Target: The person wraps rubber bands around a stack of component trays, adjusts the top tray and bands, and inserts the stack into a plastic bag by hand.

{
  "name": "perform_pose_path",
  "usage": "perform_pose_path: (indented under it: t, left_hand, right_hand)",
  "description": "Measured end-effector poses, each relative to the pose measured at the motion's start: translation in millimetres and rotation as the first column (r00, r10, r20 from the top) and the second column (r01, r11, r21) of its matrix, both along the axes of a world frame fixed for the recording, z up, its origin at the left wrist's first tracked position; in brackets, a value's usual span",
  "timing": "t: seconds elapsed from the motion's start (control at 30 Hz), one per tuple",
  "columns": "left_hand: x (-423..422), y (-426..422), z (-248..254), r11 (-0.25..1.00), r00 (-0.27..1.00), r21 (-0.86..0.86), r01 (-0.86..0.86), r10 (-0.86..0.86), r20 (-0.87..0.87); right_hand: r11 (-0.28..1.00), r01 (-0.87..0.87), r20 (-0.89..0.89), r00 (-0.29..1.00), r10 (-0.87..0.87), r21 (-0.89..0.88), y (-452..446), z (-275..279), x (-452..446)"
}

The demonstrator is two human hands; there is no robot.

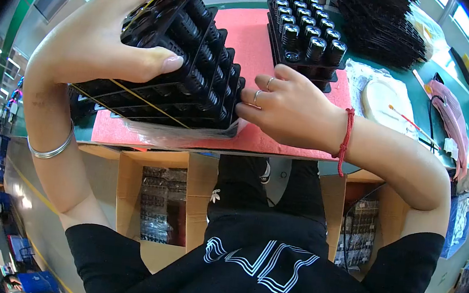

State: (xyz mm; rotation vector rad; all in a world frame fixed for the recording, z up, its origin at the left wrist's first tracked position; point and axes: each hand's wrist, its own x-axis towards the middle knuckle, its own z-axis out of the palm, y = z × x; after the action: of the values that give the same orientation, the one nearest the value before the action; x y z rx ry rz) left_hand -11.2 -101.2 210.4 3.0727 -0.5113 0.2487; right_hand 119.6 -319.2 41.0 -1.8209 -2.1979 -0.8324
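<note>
A tilted stack of black trays (194,93) with dark cylindrical parts between the layers stands on the pink mat's left part, with yellow bands around it and clear plastic under its base. My left hand (119,48) grips the stack's upper end, thumb on the near side and fingers over the top. At the stack's right side is my right hand (285,103), its fingers curled against the edge; what its fingertips hold, if anything, is hidden. Behind my right hand stands a black tray (274,39) carrying several upright shiny black cylinders (315,49).
Black trays (379,24) are piled at the back right. Right of the pink mat (238,29) lie a round whitish lid (385,99), a thin red-and-white brush (411,120) and a pink cloth (449,117). Open cardboard boxes (198,194) stand below the table's front edge.
</note>
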Motion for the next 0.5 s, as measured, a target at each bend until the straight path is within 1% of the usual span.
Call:
perform_pose_path:
  t: [0.03, 0.07, 0.13, 0.17, 0.23, 0.3, 0.37, 0.4, 0.5]
  left_hand:
    - [-0.7, 0.7, 0.3, 0.999, 0.999, 0.043, 0.014, -0.016, 0.034]
    - [-1.6, -0.1, 1.3, 0.999, 0.999, 0.044, 0.015, -0.016, 0.034]
    - [-3.9, -1.6, 4.4, 0.991, 0.999, 0.128, -0.025, 0.018, 0.051]
    - [-4.7, -1.2, 5.3, 0.991, 0.998, 0.129, -0.026, 0.020, 0.052]
    - [-6.6, 0.8, 7.0, 0.985, 0.997, 0.168, -0.047, 0.037, 0.062]
    - [-9.1, 2.9, 7.5, 0.985, 0.997, 0.162, -0.057, 0.046, 0.067]
    - [-11.0, 3.0, 6.5, 0.986, 0.996, 0.156, -0.065, 0.054, 0.073]
    - [-12.2, 2.5, 4.8, 0.987, 0.996, 0.152, -0.049, 0.037, 0.086]
    - [-11.4, 1.3, 3.3, 0.990, 0.995, 0.137, -0.041, 0.028, 0.094]
  right_hand:
    - [1.000, 0.021, 0.069, 0.997, -0.020, -0.014, -0.3, 2.2, -0.1]
    - [0.999, 0.043, 0.138, 0.990, -0.039, -0.027, -0.3, 3.4, -0.1]
    - [0.999, 0.045, 0.167, 0.985, -0.045, 0.002, 0.1, 3.5, 0.1]
    - [0.999, 0.045, 0.195, 0.979, -0.050, 0.031, 0.7, 3.6, 0.2]
    - [0.998, 0.038, 0.205, 0.978, -0.049, 0.057, 3.4, 3.8, 0.8]
    - [0.996, 0.033, 0.214, 0.976, -0.050, 0.081, 5.5, 7.4, 3.1]
    - [0.995, 0.096, 0.197, 0.975, -0.102, 0.043, 6.4, 16.7, 7.6]
    - [0.993, 0.099, 0.201, 0.973, -0.110, 0.067, 8.2, 16.5, 10.1]
    - [0.997, 0.063, 0.236, 0.969, -0.074, 0.051, 14.3, 13.2, 9.1]
